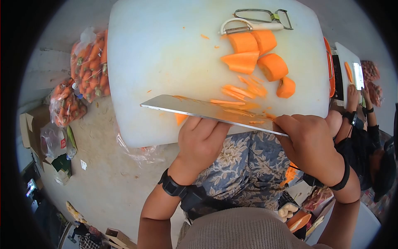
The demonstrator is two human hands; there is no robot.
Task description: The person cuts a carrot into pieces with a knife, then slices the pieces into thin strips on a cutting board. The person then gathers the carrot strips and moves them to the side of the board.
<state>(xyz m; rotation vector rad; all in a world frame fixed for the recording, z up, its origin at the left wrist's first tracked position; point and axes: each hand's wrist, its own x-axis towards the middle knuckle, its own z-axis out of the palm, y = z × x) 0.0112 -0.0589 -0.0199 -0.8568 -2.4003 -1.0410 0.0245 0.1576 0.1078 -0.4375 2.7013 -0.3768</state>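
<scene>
My right hand (306, 141) is closed around the handle end of a broad kitchen knife (199, 108), its blade pointing left across the board's near edge. Thin carrot bits cling to the blade. Bent fingers of my left hand (203, 141) reach beneath the blade, which hides their tips; a carrot piece (180, 119) pokes out beside them, apparently under their hold. Past the blade, carrot strips (238, 92) lie on the white cutting board (166, 54). Several peeled carrot chunks (273, 67) sit farther back, close to a white-handled peeler (253, 27) and a metal peeler (253, 15).
Bags of carrots (89, 66) stand on the floor at left, near a cardboard box (31, 128) and plastic bags. An orange handle-like edge (330, 66) shows beside the board. At right, another person's hands (353, 95) are at a second board (348, 54) with a cleaver (357, 76).
</scene>
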